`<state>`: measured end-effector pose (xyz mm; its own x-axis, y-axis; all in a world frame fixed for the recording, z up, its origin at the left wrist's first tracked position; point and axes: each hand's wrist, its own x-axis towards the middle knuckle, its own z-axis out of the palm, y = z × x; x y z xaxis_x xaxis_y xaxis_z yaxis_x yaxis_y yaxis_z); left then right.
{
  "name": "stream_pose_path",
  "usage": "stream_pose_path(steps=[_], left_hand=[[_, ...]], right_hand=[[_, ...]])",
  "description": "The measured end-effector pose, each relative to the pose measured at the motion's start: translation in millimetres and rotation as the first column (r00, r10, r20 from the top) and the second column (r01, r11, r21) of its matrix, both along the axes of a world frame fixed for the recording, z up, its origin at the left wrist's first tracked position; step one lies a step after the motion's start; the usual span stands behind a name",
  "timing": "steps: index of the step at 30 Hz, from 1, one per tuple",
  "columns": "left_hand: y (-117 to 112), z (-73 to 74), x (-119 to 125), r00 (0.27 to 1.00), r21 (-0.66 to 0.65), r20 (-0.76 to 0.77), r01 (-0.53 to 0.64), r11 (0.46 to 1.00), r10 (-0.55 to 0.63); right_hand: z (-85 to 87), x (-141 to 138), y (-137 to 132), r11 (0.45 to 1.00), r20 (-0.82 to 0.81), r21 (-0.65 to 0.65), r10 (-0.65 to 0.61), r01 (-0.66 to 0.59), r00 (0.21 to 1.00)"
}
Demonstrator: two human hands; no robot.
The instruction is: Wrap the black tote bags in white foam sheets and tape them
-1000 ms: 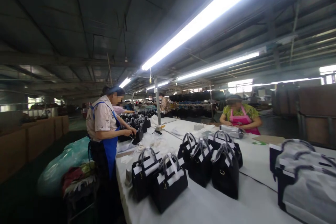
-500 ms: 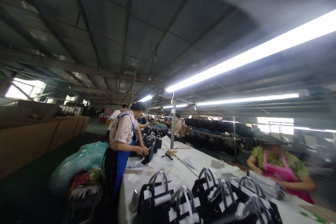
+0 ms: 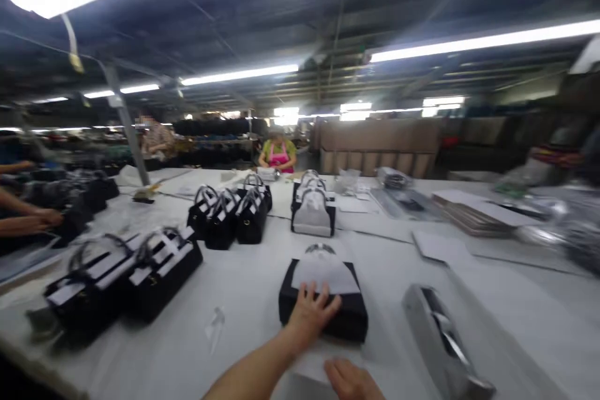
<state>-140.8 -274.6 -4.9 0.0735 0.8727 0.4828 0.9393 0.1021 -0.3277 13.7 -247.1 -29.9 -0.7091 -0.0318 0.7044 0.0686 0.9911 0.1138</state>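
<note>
A black handbag [image 3: 344, 319] with a white sheet [image 3: 323, 272] over its upper face lies on the white table in front of me. My left hand [image 3: 312, 312] rests on the bag, fingers spread across the sheet's lower edge. The bag's wrapped handle [image 3: 320, 249] stands up at its far end. My right hand [image 3: 351, 380], partly cut off by the bottom edge and blurred, has its fingers close together at a piece of white paper [image 3: 307, 367] just below the bag.
Black handbags [image 3: 164, 272] with white wraps stand on the left, with others [image 3: 229, 215] behind. A row of bags [image 3: 313, 209] stands straight ahead. On the right are a grey dispenser-like object [image 3: 440, 344] and a board stack [image 3: 482, 212]. A co-worker's hands [image 3: 47, 219] are at the far left.
My view has swung right and down, from the aisle and ceiling to the table before me. Both my hands and the handbag under the left one have come into view.
</note>
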Motion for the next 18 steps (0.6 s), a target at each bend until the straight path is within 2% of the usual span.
stream_pose_path(steps=[1,3,5,8,13,18], left_hand=[[3.9,-7.7,2.2,0.999,0.0,0.042,0.006,1.0,-0.006],[8.4,-16.9,-1.6,0.995,-0.009,0.1,0.011,1.0,-0.01],[9.1,-21.3,-8.0,0.991,-0.025,0.137,0.01,1.0,-0.007],[7.9,-24.5,-12.1,0.983,-0.058,0.186,0.007,0.998,0.004],[10.9,-21.0,-20.8,0.959,-0.115,0.281,0.066,0.991,-0.032],[18.6,-1.3,-55.8,0.913,-0.181,0.387,0.211,0.961,-0.128]], right_hand=[[-5.7,16.1,-0.3,1.0,0.06,0.012,-0.019,0.018,0.998],[-6.4,28.5,-2.6,0.999,0.169,0.04,-0.028,0.021,0.985],[3.2,25.4,-4.2,0.998,0.255,0.068,-0.029,0.012,0.967],[26.4,13.0,-0.2,0.996,0.311,0.091,-0.021,-0.007,0.95],[56.6,-15.1,29.8,0.988,0.244,0.154,-0.038,0.0,0.969],[64.0,-47.9,67.6,0.987,0.089,0.117,-0.121,0.11,0.989]])
